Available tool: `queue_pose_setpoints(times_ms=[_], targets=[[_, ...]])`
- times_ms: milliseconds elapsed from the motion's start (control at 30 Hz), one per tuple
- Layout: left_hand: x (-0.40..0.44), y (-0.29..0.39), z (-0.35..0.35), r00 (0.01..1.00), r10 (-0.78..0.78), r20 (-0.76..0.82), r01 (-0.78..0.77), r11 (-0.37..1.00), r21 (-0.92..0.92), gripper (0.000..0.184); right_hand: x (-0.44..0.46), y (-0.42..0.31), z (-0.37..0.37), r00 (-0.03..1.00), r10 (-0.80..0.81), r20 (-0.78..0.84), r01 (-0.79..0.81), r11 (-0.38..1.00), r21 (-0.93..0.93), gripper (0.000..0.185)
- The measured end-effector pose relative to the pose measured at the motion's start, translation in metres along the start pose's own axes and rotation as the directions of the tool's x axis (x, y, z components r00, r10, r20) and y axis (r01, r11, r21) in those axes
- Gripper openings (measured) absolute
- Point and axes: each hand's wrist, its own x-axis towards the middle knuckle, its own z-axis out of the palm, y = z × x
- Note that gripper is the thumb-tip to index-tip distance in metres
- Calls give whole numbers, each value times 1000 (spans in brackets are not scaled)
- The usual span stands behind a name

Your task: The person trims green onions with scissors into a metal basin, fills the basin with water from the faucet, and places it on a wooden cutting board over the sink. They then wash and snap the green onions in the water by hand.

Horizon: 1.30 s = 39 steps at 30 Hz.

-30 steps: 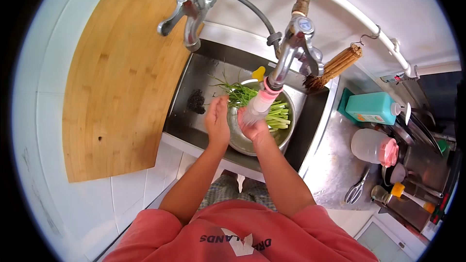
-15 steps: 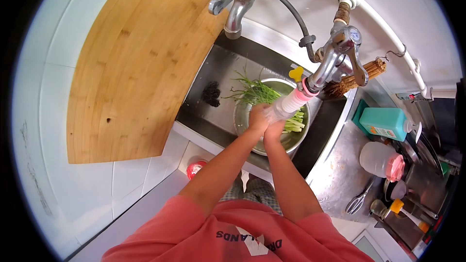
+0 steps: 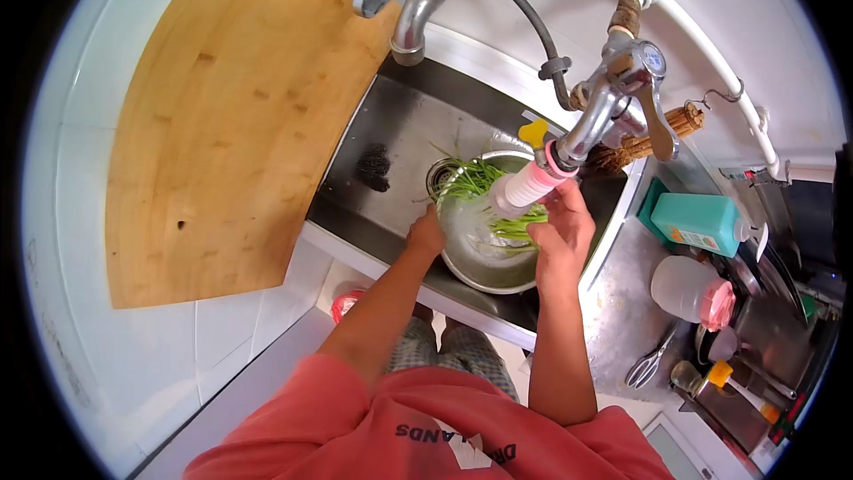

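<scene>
A round metal bowl (image 3: pixel 487 287) stands in the sink with water and long green stalks (image 3: pixel 480 180) in it. My left hand (image 3: pixel 427 232) is closed at the bowl's left rim; its fingertips are partly hidden. Over the right side of the bowl is my right hand (image 3: pixel 565 236), thumb and fingers apart, close to the stalk ends. That hand hides the rim there. A pink-and-white tap extension (image 3: pixel 529 188) hangs above the bowl, its clear lower end over the stalks.
A metal sink (image 3: pixel 404 116) holds a dark scrubber (image 3: pixel 373 167) near a drain (image 3: pixel 439 179). A wooden board (image 3: pixel 222 133) lies to the left. Another tap (image 3: pixel 411 31) juts overhead. On the right counter are a teal pump bottle (image 3: pixel 697 222), a jar (image 3: pixel 682 289) and scissors (image 3: pixel 651 362).
My hands were together under the tap extension; they have parted to opposite sides of the bowl. The bowl has shifted right in the sink, uncovering the drain. The view has shifted slightly.
</scene>
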Motion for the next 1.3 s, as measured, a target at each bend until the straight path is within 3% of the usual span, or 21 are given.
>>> queue_pose_setpoints(times_ms=[100,167,233,333,433,467,500,533,567,600,633,667,767,833,867,933,1000,1067,1167,1233,1300], targets=[[20,-24,-28,971,187,150,-182,982,-43,51,3,-6,6,994,-84,71,88,994,-61,50],[62,-59,-45,998,64,25,-61,990,-129,51,1,0,13,994,-88,70,92,995,-50,51],[73,-69,-57,891,18,-454,2,999,44,51,-5,15,17,990,-112,-90,122,987,109,53],[84,-69,-62,916,60,-397,28,977,213,52,-9,32,6,991,-110,-74,118,988,105,55],[95,-69,-75,966,40,-254,-20,997,81,47,-8,33,7,990,-12,-143,21,998,62,48],[95,-66,-78,966,39,-255,-18,996,83,47,-9,43,5,965,148,-217,-130,987,95,43],[94,-60,-79,981,-142,-134,61,873,-483,45,-9,55,3,910,305,-281,-275,951,142,38],[90,-58,-83,972,-226,63,162,454,-876,43,-9,73,7,896,314,-314,-316,948,45,27],[84,-62,-89,972,-229,54,157,462,-873,43,-12,85,9,924,286,-255,-351,897,-267,24],[75,-68,-95,974,-52,220,226,272,-935,43,-22,133,-1,941,312,-133,-334,784,-524,25],[68,-71,-100,929,159,336,326,86,-942,43,-32,159,0,947,321,0,-259,764,-590,28],[61,-68,-106,931,158,329,318,93,-944,43,-42,178,4,934,332,131,-174,744,-646,30],[42,-60,-115,910,211,356,358,27,-933,47,-78,214,19,867,473,157,-226,653,-723,35],[40,-60,-116,905,202,375,381,7,-924,48,-88,215,20,791,612,-2,-353,454,-818,36],[39,-60,-114,904,200,378,385,6,-923,48,-92,220,16,888,446,-116,-358,509,-783,35],[41,-59,-108,913,259,314,341,-64,-938,46,-75,187,8,909,325,-260,-413,624,-664,38],[48,-64,-99,913,287,292,324,-72,-943,45,-58,140,5,882,233,-410,-333,923,-191,49],[49,-62,-96,912,314,265,304,-83,-949,44,-39,61,8,959,174,-223,-189,981,-47,61],[33,-52,-103,902,366,231,295,-132,-946,44,-13,-3,20,998,62,-18,-64,995,-81,47],[14,-39,-111,922,253,292,343,-186,-921,41,1,-11,30,986,158,-51,-165,912,-376,38],[9,-32,-105,932,240,270,324,-226,-919,39,6,-17,37,998,57,-17,-58,861,-505,34]])
